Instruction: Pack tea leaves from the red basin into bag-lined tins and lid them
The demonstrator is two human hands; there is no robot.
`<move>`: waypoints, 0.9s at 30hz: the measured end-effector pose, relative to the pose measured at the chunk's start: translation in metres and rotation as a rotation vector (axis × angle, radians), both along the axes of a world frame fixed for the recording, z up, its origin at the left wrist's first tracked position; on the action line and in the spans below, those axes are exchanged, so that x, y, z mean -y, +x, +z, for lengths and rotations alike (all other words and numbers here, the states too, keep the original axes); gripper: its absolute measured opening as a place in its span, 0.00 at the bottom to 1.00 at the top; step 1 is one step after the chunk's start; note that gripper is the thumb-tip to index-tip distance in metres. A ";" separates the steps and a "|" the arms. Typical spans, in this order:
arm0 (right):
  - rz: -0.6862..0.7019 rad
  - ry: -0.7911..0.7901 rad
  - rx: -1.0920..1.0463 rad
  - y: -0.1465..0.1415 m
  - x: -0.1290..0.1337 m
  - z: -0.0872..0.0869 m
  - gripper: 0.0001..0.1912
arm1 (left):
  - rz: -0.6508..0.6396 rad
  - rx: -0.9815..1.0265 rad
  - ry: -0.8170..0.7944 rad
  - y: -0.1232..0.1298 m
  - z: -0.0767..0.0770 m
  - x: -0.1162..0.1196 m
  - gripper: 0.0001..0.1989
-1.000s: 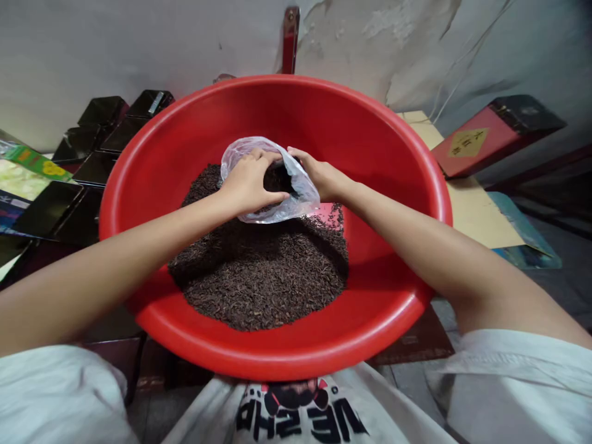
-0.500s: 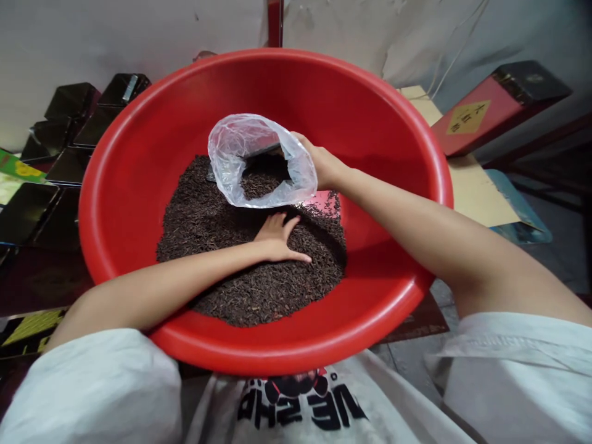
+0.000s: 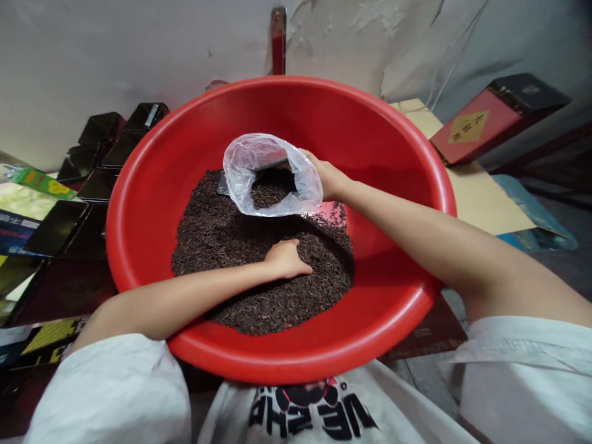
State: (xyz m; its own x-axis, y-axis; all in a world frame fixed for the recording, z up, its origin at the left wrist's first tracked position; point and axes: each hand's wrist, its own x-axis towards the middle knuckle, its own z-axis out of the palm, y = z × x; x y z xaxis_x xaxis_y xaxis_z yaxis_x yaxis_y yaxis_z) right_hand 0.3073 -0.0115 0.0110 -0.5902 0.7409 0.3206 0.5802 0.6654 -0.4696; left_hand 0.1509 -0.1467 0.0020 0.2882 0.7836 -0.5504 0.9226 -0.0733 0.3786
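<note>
Clear plastic bag: thin, wrinkled, mouth gaping & tilted twd me, part-filled w/ dark, twisted loose tea leaves; dark hard edge pokes out at its L side. Bag is over far side of tea heap in red plastic basin. Heap v. dark brown, fine, mostly L & centre of basin.

My R hand grips bag at its R side; fingers curl behind film, tips hidden. My L hand is in heap, nearer me than bag & apart from it. Thumb out to R, well off index; other L fingers buried, can't tell if spread or together.
</note>
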 end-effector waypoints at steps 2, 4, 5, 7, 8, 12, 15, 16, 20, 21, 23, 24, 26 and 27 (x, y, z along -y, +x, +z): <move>0.000 -0.006 0.001 0.000 0.002 0.001 0.47 | -0.042 0.075 0.008 0.005 0.012 0.008 0.31; 0.011 -0.009 0.014 -0.001 0.003 0.003 0.46 | -0.099 0.162 0.020 0.007 0.030 0.016 0.29; 0.020 -0.008 0.024 -0.002 0.004 0.003 0.46 | -0.117 0.206 0.036 0.007 0.040 0.019 0.27; 0.035 0.000 0.043 -0.002 0.004 0.003 0.47 | -0.114 0.293 0.092 0.002 0.062 0.021 0.22; 0.039 0.005 0.047 -0.003 0.003 0.003 0.47 | -0.099 0.340 0.132 -0.002 0.073 0.020 0.19; 0.050 0.030 0.014 -0.003 0.000 -0.001 0.48 | -0.028 0.421 0.401 -0.017 0.110 0.002 0.13; 0.065 0.054 -0.003 -0.003 -0.001 -0.004 0.47 | 0.082 0.363 0.653 -0.023 0.124 -0.024 0.15; 0.069 0.066 -0.001 -0.003 -0.002 -0.005 0.47 | 0.115 0.330 0.717 -0.024 0.126 -0.034 0.15; 0.067 0.117 0.025 -0.005 -0.001 -0.006 0.47 | 0.116 0.196 0.774 -0.029 0.119 -0.071 0.15; 0.065 0.119 0.029 -0.005 -0.001 -0.006 0.47 | 0.082 0.169 0.754 -0.030 0.115 -0.077 0.15; 0.064 0.101 0.028 -0.006 -0.001 -0.006 0.48 | -0.003 0.130 0.695 -0.032 0.109 -0.082 0.17; 0.061 0.085 0.023 -0.006 -0.001 -0.007 0.48 | -0.042 0.124 0.672 -0.032 0.108 -0.082 0.19; 0.048 0.057 0.016 -0.005 -0.002 -0.007 0.48 | -0.114 0.143 0.665 -0.033 0.110 -0.075 0.20; 0.038 0.048 0.014 -0.005 -0.002 -0.006 0.49 | -0.141 0.162 0.684 -0.035 0.112 -0.069 0.20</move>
